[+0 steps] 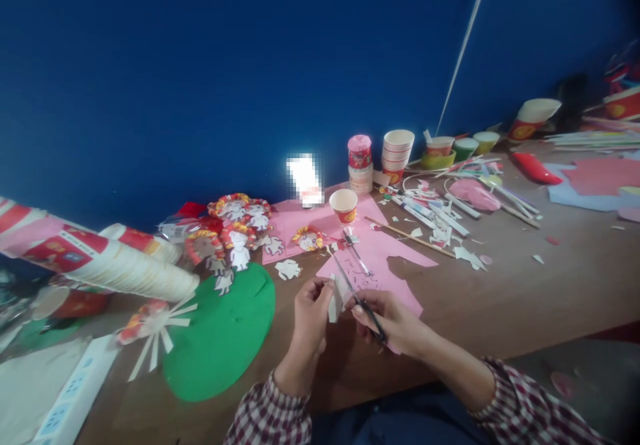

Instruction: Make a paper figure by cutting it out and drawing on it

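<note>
So you're looking at one cup sitting on the paper sheet beyond your scissors, a cup stack standing behind it (bit to the right), cutouts lying left, markers right.

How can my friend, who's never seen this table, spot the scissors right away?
Below the blue wall is a brown table with cut pink paper near its middle. At the paper's near side, find the right hand. The scissors there have a dark handle and pointed blades; unlike the slim tool lying on the paper, they are being held.
</note>
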A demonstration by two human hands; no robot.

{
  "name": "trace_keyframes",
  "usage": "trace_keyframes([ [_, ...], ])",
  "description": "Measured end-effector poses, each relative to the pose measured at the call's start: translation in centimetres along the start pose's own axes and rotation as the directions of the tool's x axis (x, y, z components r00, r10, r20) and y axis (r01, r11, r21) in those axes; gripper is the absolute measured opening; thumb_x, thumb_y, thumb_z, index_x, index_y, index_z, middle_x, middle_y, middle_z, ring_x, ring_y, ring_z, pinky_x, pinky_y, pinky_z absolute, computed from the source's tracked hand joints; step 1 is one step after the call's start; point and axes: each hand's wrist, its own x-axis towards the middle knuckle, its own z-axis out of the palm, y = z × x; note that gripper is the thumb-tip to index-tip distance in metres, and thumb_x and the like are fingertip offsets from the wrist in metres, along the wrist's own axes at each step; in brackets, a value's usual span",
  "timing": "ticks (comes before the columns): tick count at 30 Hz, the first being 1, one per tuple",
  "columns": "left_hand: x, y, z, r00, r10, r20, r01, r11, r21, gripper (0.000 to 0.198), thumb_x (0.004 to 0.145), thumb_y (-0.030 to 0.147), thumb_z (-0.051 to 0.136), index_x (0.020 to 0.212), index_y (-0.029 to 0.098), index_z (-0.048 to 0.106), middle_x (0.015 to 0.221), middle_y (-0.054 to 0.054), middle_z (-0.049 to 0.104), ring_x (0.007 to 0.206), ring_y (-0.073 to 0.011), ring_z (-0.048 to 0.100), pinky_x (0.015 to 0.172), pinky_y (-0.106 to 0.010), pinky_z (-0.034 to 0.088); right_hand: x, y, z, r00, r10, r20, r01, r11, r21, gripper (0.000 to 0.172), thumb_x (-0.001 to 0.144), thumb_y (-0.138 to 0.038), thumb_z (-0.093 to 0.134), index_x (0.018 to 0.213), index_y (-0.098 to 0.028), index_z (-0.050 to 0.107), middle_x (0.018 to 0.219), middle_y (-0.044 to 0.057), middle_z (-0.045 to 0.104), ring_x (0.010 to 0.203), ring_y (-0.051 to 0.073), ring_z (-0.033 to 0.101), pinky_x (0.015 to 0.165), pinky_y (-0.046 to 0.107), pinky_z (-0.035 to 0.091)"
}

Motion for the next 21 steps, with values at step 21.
trace_keyframes([
  [21, -0.2, 0.4, 0.4, 0.998, -0.058, 0.029, 0.062, 0.979, -0.195, 0.035, 0.062, 0.040, 0.076, 0.077, 0.013, 0.061, 0.059, 0.003, 0.058, 0.049, -0.0080, 0.050, 0.048, -0.019, 0.040, 1.0, 1.8, -0.3, 0.998, 0.005, 0.065, -0.003, 0.999, -0.039, 0.041, 0.083, -0.054, 0.057, 0.096, -0.016, 0.058, 0.063, -0.001, 0.059, 0.048, 0.009, 0.052, 0.035, 0.015, 0.035],
])
